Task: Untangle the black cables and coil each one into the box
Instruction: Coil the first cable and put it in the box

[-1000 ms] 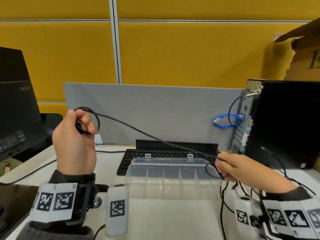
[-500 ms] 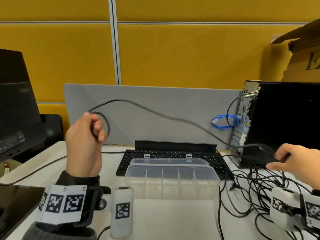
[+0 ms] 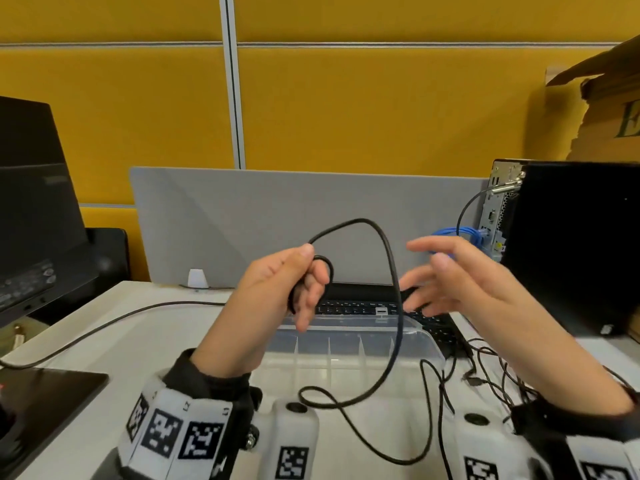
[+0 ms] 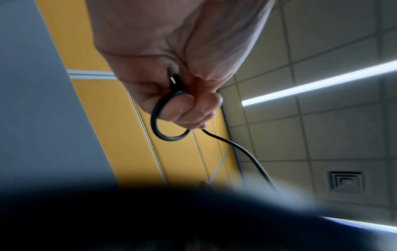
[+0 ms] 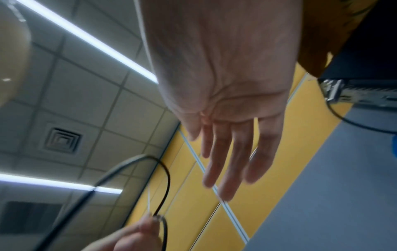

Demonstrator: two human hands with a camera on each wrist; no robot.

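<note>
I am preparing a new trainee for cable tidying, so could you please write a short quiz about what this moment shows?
1. True or false: the right hand is gripping the thin black cable.
2. Multiple choice: the small coil of that cable is held by A) the left hand, B) the right hand, C) neither hand.
3. Fill in: the clear plastic compartment box stands just in front of the black ____.

Key:
1. False; its fingers are spread and hold nothing.
2. A; the left hand's fingers curl round the coil, with a larger loop arching up and hanging down over the box.
3. Keyboard.
</note>
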